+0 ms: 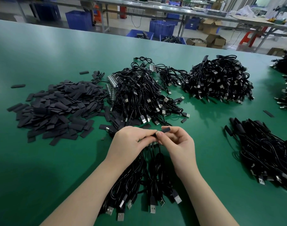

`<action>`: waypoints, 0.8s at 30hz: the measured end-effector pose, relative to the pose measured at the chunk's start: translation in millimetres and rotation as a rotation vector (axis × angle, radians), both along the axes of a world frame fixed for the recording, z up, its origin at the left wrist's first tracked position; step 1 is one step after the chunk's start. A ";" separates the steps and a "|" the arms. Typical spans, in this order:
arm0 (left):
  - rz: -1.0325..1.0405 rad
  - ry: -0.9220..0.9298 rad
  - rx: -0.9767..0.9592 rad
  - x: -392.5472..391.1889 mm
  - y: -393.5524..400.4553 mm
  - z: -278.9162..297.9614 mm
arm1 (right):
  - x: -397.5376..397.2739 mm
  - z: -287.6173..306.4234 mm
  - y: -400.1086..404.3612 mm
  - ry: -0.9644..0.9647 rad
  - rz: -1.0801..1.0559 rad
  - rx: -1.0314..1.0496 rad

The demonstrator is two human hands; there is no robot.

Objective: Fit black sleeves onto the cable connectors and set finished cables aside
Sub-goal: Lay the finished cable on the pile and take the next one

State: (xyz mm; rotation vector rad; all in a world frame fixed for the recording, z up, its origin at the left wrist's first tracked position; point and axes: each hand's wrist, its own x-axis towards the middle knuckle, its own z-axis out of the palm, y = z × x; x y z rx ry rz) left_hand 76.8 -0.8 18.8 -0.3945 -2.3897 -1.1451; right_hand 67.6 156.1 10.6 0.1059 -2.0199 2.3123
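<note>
- My right hand pinches a black sleeve between thumb and forefinger.
- My left hand grips the cable bundle, fingertips meeting the sleeve's end above the green table.

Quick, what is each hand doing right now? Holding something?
Left hand: closed, holding a bundle of thin black cables.
Right hand: closed, pinching a small flat black rubber sleeve.

Black sleeve pinched above cables
</note>
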 end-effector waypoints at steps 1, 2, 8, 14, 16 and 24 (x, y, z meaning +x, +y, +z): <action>-0.002 -0.007 0.003 0.2 -0.3 -0.2 | 0.1 0.4 -0.5 -0.001 0.009 -0.001; -0.005 -0.015 0.003 0.3 -0.5 -0.4 | 0.3 0.8 -1.4 0.001 0.015 -0.001; -0.031 -0.005 0.006 -0.1 0.2 -0.6 | 4.0 3.5 -3.6 0.075 -0.013 0.037; -0.073 -0.053 0.079 -1.7 -0.5 -5.0 | 5.3 5.2 -5.7 0.075 -0.035 0.162; -0.078 -0.055 0.087 -1.6 -0.8 -6.1 | 5.1 5.4 -4.2 0.080 -0.041 0.188; 0.014 -0.072 0.018 -3.2 -0.4 -5.9 | 4.6 6.1 -7.8 0.062 0.012 0.234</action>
